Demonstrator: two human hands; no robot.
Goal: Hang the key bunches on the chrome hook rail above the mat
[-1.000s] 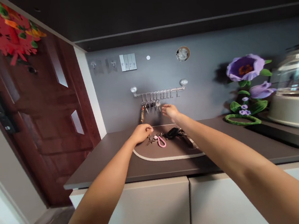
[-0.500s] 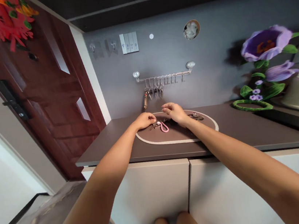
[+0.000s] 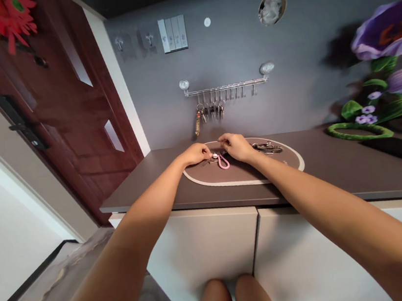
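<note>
A mat (image 3: 209, 183), brown with a pale rim, lies on the dark countertop. On it is a bunch of keys (image 3: 210, 162) with a pink loop strap (image 3: 224, 162) and a round white charm. My left hand (image 3: 196, 154) is closed in a pinch at the left side of this bunch, its fingertips against the keys beside the charm. My right hand (image 3: 236, 147) has its fingers curled together over the mat, just right of the strap; whatever they hold is hidden. Right of that wrist lies a tangle of dark and metal key rings (image 3: 267, 148).
A clear hook rail (image 3: 226, 87) on the grey wall carries several key bunches (image 3: 212, 112) at its left end. Purple fabric flowers (image 3: 389, 32) with a green base stand at the right. A dark red door (image 3: 59, 115) is at the left, with white cabinets (image 3: 206, 248) below the counter.
My left fingertips have moved in against the keys. My right fingers have curled more closely together. The view has shifted, so the wall and flowers sit higher, the flowers farther right.
</note>
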